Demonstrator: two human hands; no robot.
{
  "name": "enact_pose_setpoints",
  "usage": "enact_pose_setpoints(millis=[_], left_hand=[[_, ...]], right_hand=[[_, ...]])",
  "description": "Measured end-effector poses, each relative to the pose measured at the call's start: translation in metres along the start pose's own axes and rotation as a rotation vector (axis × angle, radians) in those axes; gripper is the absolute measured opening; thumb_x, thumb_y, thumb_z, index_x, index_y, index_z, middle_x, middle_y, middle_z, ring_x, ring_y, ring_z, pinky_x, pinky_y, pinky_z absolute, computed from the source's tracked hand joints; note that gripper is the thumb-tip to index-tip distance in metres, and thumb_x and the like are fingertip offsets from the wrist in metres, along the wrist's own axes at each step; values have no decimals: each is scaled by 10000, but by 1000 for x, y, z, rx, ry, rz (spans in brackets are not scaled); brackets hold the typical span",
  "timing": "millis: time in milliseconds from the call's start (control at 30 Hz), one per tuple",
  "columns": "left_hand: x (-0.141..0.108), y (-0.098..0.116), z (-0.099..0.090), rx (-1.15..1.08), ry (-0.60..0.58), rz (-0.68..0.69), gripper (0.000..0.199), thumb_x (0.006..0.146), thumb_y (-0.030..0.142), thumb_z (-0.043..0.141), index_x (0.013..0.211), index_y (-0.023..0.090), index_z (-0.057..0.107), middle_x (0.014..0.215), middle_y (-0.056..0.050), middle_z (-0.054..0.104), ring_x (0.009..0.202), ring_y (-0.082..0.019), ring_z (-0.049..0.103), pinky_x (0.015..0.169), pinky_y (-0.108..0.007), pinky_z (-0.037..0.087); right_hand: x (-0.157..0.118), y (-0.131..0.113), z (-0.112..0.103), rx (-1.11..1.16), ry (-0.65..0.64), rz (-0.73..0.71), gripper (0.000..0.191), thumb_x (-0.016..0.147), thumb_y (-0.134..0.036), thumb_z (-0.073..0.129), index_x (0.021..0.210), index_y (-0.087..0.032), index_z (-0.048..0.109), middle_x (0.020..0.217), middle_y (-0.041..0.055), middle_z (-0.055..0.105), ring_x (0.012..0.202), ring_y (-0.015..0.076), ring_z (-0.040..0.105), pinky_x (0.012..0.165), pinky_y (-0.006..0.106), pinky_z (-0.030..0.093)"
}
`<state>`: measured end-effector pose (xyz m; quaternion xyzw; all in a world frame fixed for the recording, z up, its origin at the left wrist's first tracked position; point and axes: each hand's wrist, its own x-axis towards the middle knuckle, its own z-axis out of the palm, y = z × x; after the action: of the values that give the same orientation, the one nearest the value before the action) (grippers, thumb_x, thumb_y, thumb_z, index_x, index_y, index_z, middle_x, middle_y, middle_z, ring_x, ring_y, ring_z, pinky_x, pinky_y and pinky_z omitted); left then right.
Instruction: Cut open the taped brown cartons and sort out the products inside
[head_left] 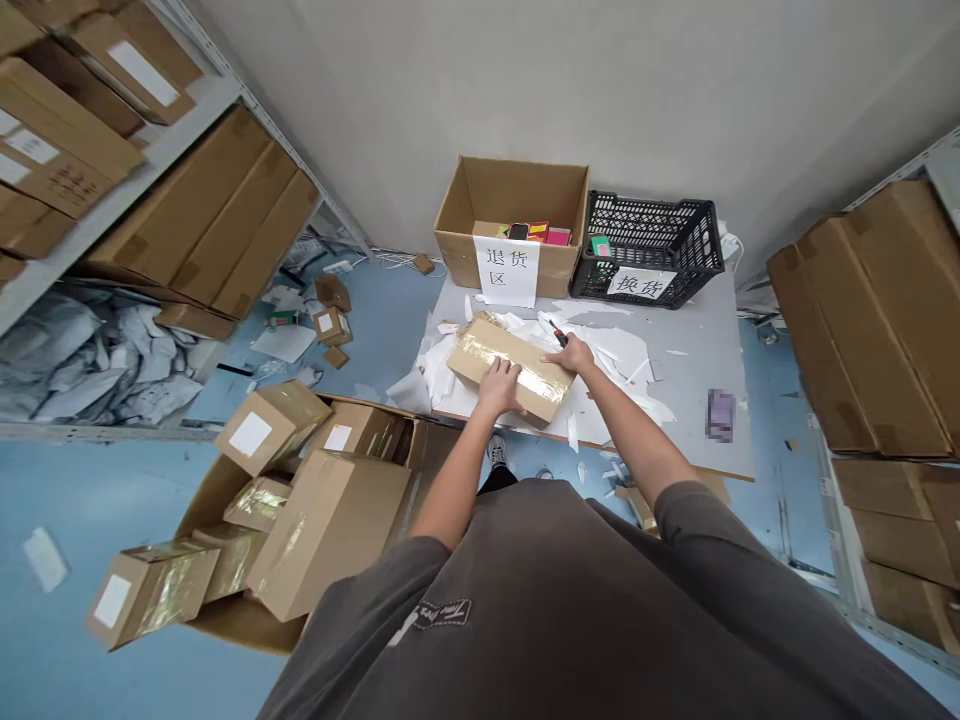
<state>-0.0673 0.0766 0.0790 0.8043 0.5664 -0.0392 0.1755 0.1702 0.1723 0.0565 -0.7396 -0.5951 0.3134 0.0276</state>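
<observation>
A brown cardboard box (517, 350) with shiny clear tape over its top lies at an angle near the front edge of the table (686, 345). My left hand (501, 387) rests on the box's near long side, fingers on the top and thumb toward the side. At the box's right end is my right hand (573, 356), closed round a small red and black cutter (559, 335) whose tip points up and left; its fingers also touch the box. Torn white paper (615, 350) lies under and around the box.
Behind stand an open carton (457, 248) with small colourful boxes and a black crate (679, 250), both with paper signs. A large carton full of boxes (255, 640) is at left. Shelves flank both sides. A blurred purple item (721, 415) lies at the table's right.
</observation>
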Motion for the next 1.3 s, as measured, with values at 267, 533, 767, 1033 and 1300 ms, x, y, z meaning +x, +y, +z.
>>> enact_pose_setpoints(millis=[267, 533, 767, 1033, 1300], left_hand=[[6, 22, 2, 112, -22, -107, 1067, 566, 685, 1035, 1458, 280, 612, 1570, -221, 565, 1549, -499, 407, 1256, -621, 348], [-1, 20, 14, 41, 23, -40, 1073, 634, 625, 1019, 1517, 228, 557, 1698, -216, 462, 1597, -438, 393, 1289, -570, 368], [6, 21, 14, 54, -71, -78, 1190, 666, 754, 934, 1604, 192, 464, 1693, -259, 481, 1623, -472, 357, 1346, -678, 191], [11, 27, 2, 93, -142, -100, 1235, 649, 802, 911, 1623, 218, 425, 1688, -237, 492, 1657, -456, 288, 1349, -628, 198], [14, 29, -3, 130, -120, -87, 1175, 642, 730, 958, 1577, 219, 464, 1643, -231, 533, 1607, -448, 363, 1324, -623, 241]], right_hand=[[-15, 1, -13, -46, 73, -114, 470, 1069, -600, 574, 1312, -199, 539, 1259, 198, 760, 1155, 341, 725, 949, 401, 540], [-69, 47, -30, 92, -407, -254, 428, 1028, -598, 622, 1241, -231, 670, 807, 37, 731, 628, 204, 682, 623, 299, 552], [-58, 20, -33, -354, -388, -379, 270, 980, -423, 709, 1139, -228, 806, 1065, 120, 810, 946, 323, 775, 839, 381, 557], [-54, 72, -49, -82, -568, -156, 220, 957, -399, 813, 921, -207, 712, 670, 21, 654, 492, 140, 549, 532, 262, 441], [-92, 109, -10, 535, -694, -24, 391, 1061, -573, 664, 914, -236, 533, 540, -61, 495, 380, 122, 447, 394, 238, 400]])
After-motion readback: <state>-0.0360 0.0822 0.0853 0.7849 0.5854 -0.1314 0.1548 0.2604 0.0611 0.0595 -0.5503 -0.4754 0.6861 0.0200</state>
